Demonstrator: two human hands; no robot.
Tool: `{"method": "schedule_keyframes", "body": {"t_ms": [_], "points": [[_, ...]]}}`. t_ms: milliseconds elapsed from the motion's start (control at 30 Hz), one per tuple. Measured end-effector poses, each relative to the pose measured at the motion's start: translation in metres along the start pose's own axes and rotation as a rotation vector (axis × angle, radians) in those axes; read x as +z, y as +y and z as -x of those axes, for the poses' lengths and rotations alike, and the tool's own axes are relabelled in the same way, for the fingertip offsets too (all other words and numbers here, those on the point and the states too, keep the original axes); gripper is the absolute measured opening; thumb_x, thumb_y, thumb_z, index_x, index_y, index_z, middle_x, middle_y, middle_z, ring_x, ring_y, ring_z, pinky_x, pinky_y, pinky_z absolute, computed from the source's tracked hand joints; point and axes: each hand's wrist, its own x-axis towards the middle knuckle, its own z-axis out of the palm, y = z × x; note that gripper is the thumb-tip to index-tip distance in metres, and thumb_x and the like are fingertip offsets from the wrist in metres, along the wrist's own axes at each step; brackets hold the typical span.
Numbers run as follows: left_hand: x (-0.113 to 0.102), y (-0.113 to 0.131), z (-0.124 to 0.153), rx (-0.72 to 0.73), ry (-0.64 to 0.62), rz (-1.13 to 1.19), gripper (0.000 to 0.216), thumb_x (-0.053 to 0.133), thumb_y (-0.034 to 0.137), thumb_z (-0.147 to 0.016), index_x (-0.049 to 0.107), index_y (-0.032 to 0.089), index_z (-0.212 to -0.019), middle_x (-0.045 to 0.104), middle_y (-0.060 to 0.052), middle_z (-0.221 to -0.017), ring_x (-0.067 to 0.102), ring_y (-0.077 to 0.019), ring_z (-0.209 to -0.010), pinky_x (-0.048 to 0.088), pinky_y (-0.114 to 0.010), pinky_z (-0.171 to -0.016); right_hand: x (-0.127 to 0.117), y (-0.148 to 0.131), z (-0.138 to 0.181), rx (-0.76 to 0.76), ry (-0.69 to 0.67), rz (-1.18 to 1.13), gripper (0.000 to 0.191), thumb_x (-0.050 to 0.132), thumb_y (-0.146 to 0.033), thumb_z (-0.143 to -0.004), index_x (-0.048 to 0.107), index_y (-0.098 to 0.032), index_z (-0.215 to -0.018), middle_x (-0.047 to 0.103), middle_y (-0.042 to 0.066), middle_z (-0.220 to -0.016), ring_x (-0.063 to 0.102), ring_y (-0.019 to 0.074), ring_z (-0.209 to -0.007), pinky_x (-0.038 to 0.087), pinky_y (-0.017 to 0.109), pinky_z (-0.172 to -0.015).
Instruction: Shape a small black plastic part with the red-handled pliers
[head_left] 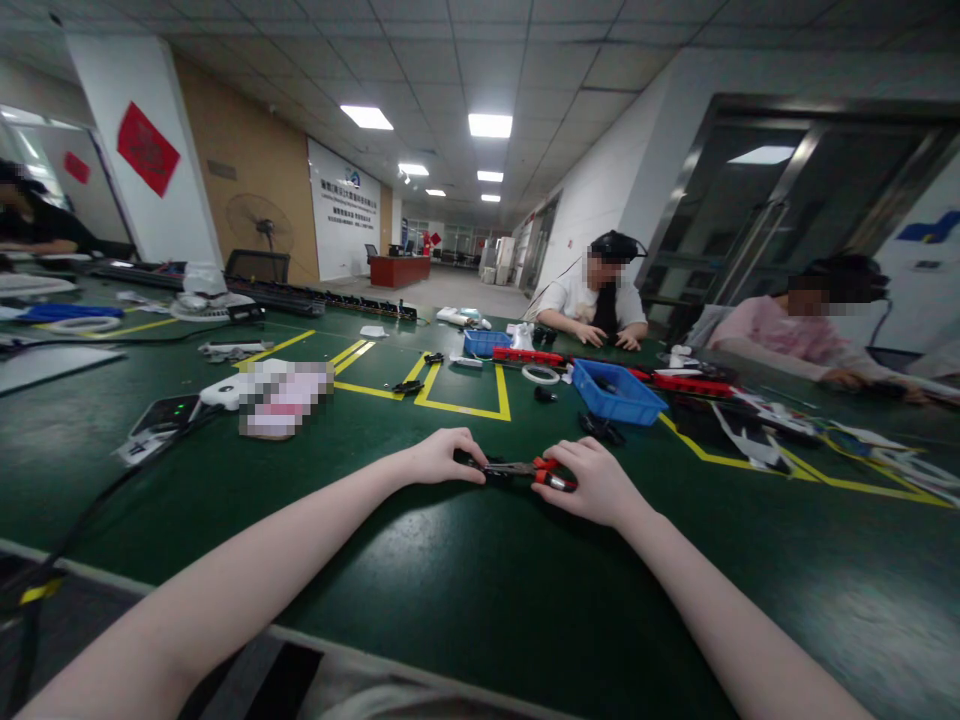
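My right hand [592, 480] is wrapped round the red-and-black handles of a pair of pliers [551, 475], whose metal jaws point left. My left hand [448, 457] pinches a small dark piece [475, 461] between thumb and fingers, right at the tips of the jaws. The piece is mostly hidden by my fingers and too small to name. Whether the jaws are clamped on it I cannot make out. Both hands are low over the green tabletop [465, 570], in front of a yellow tape outline [465, 408].
Blue trays [619, 400] stand beyond my right hand, with black cables [600, 428] beside them. A phone-like pink object [285, 405] and a white device [221, 392] with a cable lie to the left. Two people [596, 300] sit at the far right side; another sits far left.
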Motion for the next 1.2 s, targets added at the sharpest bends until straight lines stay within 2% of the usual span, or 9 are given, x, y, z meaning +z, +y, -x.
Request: {"method": "schedule_keyframes", "body": {"t_ms": [233, 400, 467, 733, 1200], "points": [[0.001, 0.0, -0.001, 0.011, 0.004, -0.003, 0.029, 0.079, 0.039, -0.077, 0.078, 0.019, -0.098, 0.063, -0.005, -0.093, 0.06, -0.0192, -0.089, 0.044, -0.03, -0.083, -0.001, 0.005, 0.0, -0.006, -0.001, -0.002, 0.03, 0.065, -0.049, -0.081, 0.065, -0.021, -0.092, 0.071, 0.007, -0.089, 0.064, 0.0215, -0.08, 0.044, 0.041, -0.084], [0.0, 0.0, 0.0, 0.012, 0.004, 0.006, 0.028, 0.079, 0.038, -0.078, 0.078, 0.019, -0.098, 0.063, -0.006, -0.094, 0.061, -0.0202, -0.091, 0.045, -0.03, -0.084, 0.002, 0.002, 0.0, -0.02, 0.019, 0.006, 0.03, 0.063, -0.049, -0.083, 0.065, -0.021, -0.093, 0.071, 0.007, -0.088, 0.065, 0.0223, -0.083, 0.037, 0.051, -0.104], [-0.001, 0.0, 0.001, 0.01, 0.002, 0.01, 0.028, 0.078, 0.039, -0.078, 0.078, 0.019, -0.098, 0.064, -0.006, -0.095, 0.061, -0.02, -0.091, 0.045, -0.03, -0.085, 0.003, 0.0, 0.0, -0.027, 0.035, 0.012, 0.03, 0.064, -0.049, -0.083, 0.066, -0.021, -0.094, 0.071, 0.006, -0.086, 0.066, 0.0227, -0.083, 0.034, 0.053, -0.107], [-0.001, -0.002, 0.0, 0.003, -0.005, 0.01, 0.026, 0.079, 0.035, -0.078, 0.078, 0.019, -0.098, 0.063, -0.005, -0.096, 0.062, -0.0192, -0.091, 0.046, -0.029, -0.086, 0.0, -0.003, -0.001, -0.036, 0.072, 0.03, 0.027, 0.066, -0.047, -0.08, 0.066, -0.023, -0.092, 0.069, 0.006, -0.086, 0.063, 0.0246, -0.088, 0.035, 0.054, -0.108], [-0.001, 0.001, 0.001, 0.004, -0.017, 0.004, 0.024, 0.077, 0.033, -0.08, 0.078, 0.019, -0.1, 0.062, -0.005, -0.095, 0.061, -0.0187, -0.092, 0.045, -0.029, -0.086, 0.004, 0.01, 0.002, -0.04, 0.108, 0.055, 0.031, 0.067, -0.05, -0.08, 0.067, -0.02, -0.091, 0.068, 0.006, -0.086, 0.063, 0.024, -0.09, 0.035, 0.049, -0.108]]}}
